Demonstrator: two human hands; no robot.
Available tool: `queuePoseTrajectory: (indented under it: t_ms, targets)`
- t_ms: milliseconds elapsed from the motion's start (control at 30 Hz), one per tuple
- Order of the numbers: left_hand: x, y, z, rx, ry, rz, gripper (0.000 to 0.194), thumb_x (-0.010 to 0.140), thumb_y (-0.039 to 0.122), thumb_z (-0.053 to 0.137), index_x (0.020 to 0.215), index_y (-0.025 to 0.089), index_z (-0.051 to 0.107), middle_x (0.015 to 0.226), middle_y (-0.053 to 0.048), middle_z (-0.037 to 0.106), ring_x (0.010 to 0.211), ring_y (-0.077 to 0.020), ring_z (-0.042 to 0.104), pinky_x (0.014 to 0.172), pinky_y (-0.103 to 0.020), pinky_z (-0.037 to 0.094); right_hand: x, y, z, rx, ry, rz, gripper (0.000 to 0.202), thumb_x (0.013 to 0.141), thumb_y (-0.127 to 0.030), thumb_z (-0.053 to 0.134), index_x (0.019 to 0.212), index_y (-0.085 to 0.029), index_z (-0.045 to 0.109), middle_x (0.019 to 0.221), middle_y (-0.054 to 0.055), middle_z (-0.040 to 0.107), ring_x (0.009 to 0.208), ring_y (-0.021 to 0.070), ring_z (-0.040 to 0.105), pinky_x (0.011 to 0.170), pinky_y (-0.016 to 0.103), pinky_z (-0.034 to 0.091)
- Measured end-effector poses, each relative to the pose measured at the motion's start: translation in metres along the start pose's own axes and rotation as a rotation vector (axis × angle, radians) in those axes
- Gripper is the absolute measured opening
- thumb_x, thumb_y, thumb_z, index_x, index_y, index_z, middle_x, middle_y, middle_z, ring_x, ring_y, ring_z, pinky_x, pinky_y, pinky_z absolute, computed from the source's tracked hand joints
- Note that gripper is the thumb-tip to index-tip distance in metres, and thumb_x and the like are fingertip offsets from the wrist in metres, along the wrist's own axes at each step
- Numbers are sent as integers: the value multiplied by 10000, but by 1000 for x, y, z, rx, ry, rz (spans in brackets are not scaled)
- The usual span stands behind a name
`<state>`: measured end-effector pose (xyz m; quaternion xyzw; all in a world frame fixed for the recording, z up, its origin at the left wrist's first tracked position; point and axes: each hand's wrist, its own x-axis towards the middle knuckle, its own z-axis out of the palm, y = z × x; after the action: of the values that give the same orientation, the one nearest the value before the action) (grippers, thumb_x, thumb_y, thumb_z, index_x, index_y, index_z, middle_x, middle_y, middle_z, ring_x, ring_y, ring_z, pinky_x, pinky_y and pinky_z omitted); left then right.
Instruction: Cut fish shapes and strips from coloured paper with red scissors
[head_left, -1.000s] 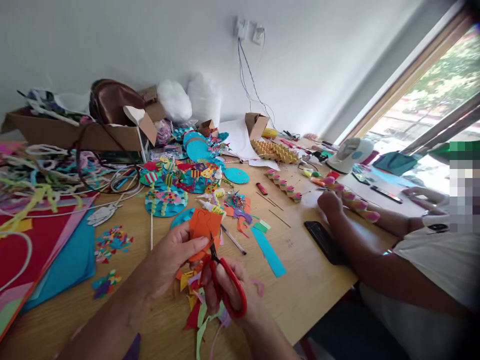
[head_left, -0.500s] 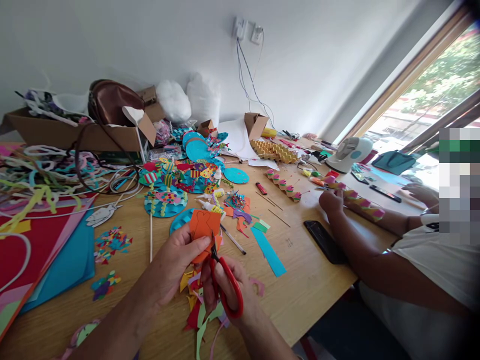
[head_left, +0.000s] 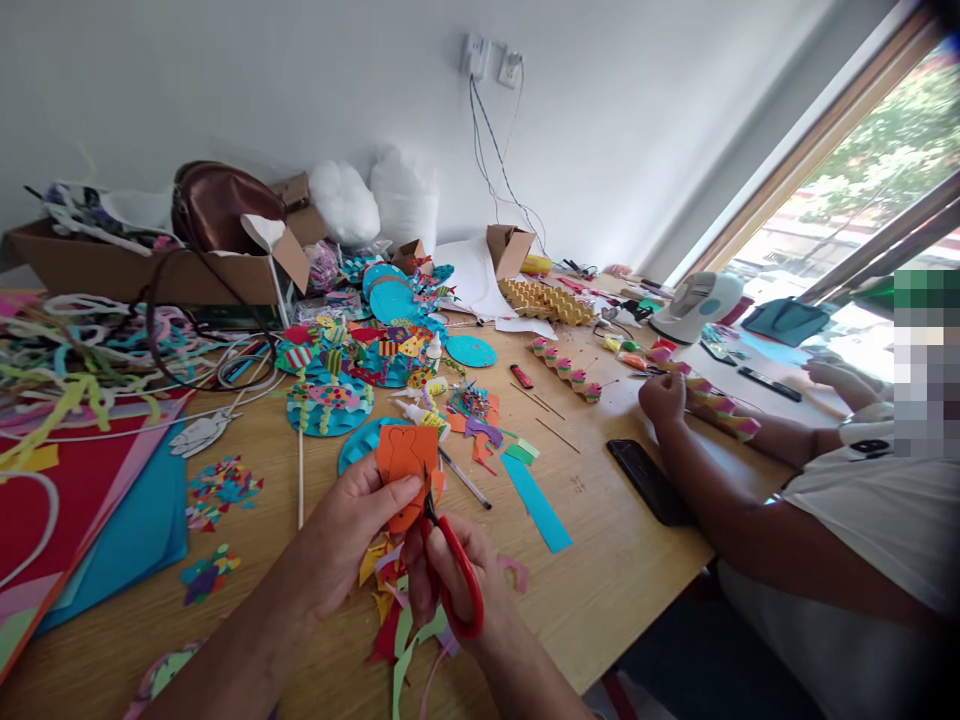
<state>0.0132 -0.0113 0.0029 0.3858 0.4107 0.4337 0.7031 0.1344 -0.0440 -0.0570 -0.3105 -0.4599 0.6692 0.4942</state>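
Note:
My left hand point(head_left: 352, 520) pinches an orange sheet of paper point(head_left: 405, 452) by its left side, thumb on top. A dark outline is drawn on the paper. My right hand point(head_left: 457, 580) is closed round the red handles of the scissors point(head_left: 469, 590), whose blades lie at the right edge of the orange paper. Beneath my hands lie coloured paper scraps point(head_left: 397, 620). Just beyond the paper are a blue scalloped disc point(head_left: 364, 443), white glue bottles with yellow labels point(head_left: 420, 412) and a pen point(head_left: 466, 480).
A blue paper strip point(head_left: 536, 503) and a black phone point(head_left: 649, 483) lie to the right. A co-worker's arm point(head_left: 705, 480) rests on the table there, beside a painted egg-carton strip point(head_left: 724, 408). Coloured sheets point(head_left: 127, 540) and a cardboard box point(head_left: 150, 275) are at left.
The orange paper has tilted slightly and the scissors' blades have shifted a little at its edge. The view has moved slightly; both hands keep their grip.

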Motion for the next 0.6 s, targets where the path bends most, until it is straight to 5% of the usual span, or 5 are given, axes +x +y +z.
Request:
queuePoseTrajectory:
  t_ms: [600]
  targets:
    - [-1,4,-1,-9,-31,-2,97,696,216,618,784,177,630,645,23,629,601,-107,537,580,-200,436,-1,3,-3,-104,22,67,438,786,-549,472,654,-135,523,362,-57,455,274,38,371,302,136,275]
